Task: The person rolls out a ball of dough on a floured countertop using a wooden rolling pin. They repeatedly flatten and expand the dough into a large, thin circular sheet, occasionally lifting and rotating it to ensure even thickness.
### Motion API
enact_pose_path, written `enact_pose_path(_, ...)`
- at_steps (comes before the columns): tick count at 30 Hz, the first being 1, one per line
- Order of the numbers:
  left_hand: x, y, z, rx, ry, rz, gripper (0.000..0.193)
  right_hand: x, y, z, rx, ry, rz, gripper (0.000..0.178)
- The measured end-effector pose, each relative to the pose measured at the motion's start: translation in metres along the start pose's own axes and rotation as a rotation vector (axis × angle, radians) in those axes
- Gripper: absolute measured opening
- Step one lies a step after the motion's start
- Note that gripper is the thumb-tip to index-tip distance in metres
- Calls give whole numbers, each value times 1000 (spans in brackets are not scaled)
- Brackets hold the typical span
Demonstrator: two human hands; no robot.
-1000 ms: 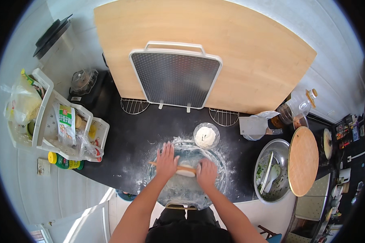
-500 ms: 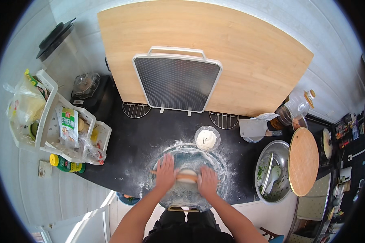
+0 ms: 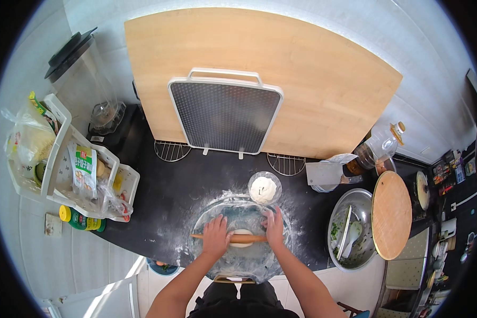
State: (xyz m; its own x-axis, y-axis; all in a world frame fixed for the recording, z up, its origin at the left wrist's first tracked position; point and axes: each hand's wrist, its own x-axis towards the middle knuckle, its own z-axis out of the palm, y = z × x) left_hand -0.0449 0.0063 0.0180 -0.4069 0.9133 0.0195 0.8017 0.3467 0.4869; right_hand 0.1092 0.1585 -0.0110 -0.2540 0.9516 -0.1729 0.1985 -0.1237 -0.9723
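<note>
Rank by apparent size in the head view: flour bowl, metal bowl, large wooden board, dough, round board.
Largest: large wooden board
Next, too alike to rank: metal bowl, round board
Then: flour bowl
Smallest: dough, partly hidden under the rolling pin

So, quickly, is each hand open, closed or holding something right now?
Left hand: open, fingers extended, laid over the wooden rolling pin.
Right hand: open, fingers extended, at the wooden rolling pin's right end.

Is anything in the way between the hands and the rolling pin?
Nothing I can see: the left hand lies on the rolling pin, and the right hand is at its right end. The flour bowl sits farther back.
</note>
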Motion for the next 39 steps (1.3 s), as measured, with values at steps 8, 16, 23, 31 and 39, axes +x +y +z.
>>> enact_pose_path(8, 0, -3, 10, 33, 40, 81, 53, 89, -1, 30, 106, 48, 185, 28)
enact_pose_path(16, -2, -14, 2, 60, -16, -61, 61, -47, -10, 8, -950, -253, -526, 58)
enact_pose_path(23, 5, -18, 7, 84, -30, -77, 57, -43, -27, 12, -984, -295, -570, 47)
enact_pose_path(31, 80, -23, 6, 158, 64, -88, 58, 9, -28, 32, -876, -232, -501, 45)
enact_pose_path(39, -58, -4, -4, 69, -203, 43, 61, -88, -10, -24, -972, -523, -571, 69)
